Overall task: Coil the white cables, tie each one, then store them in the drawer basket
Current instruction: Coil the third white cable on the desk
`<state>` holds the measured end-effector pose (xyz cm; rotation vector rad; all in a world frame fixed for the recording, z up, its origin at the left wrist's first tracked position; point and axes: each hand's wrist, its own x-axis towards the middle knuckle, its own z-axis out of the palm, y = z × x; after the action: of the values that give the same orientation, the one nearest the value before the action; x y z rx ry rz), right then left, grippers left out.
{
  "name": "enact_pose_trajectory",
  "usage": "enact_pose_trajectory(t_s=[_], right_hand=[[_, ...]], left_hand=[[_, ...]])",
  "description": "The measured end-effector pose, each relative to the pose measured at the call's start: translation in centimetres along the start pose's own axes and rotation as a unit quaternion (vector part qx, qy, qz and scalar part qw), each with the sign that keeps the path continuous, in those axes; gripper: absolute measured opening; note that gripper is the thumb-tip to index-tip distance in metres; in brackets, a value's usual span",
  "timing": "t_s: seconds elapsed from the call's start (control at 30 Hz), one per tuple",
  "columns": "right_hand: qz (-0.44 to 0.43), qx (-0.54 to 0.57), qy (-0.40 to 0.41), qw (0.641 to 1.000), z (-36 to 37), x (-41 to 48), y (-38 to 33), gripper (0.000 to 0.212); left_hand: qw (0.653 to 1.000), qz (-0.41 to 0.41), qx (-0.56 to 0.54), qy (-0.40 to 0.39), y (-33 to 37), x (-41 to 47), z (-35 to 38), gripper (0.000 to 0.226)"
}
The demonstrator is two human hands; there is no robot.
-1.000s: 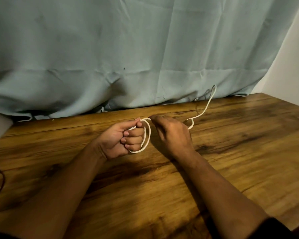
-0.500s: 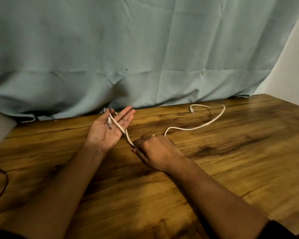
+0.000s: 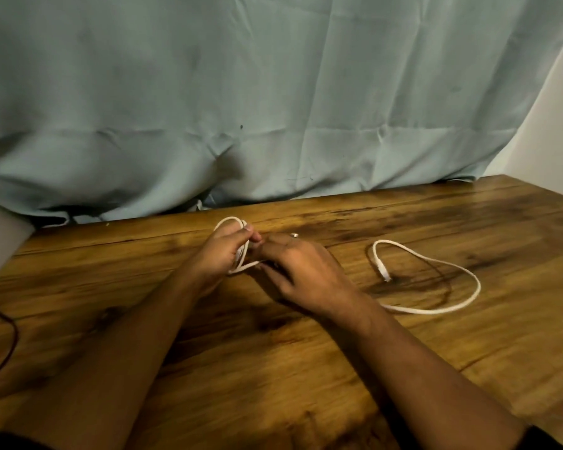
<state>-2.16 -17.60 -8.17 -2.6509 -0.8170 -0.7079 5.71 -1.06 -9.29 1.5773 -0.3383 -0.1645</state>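
White cable (image 3: 436,310) | looped over gripping left hand (image 3: 223,251) | right hand (image 3: 301,267) pinches it | tail right

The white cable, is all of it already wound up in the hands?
No, a long loose loop of the white cable lies on the table to the right of the right hand.

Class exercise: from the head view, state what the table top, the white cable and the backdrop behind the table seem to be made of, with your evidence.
Table top: wood or wood-look laminate, satin finish; grain, knots and soft glare show. White cable: probably plastic-sheathed, smooth and matte; it holds loose curves. Backdrop: pale blue-green woven cloth, matte; it has creases and fold lines.
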Motion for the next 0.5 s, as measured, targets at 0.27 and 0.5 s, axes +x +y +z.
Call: enact_pose_trajectory(t_s=[0.27,0.5], right_hand=[[0.087,-0.004,0.12,0.989,-0.3,-0.5,3.1,0.031],[0.136,-0.055,0.109,0.983,-0.5,-0.7,3.7,0.046]], left_hand=[[0.992,-0.036,-0.009,-0.123,0.4,-0.7,0.4,0.029],[0.922,-0.109,-0.237,-0.285,1.4,-1.3,1.0,0.027]])
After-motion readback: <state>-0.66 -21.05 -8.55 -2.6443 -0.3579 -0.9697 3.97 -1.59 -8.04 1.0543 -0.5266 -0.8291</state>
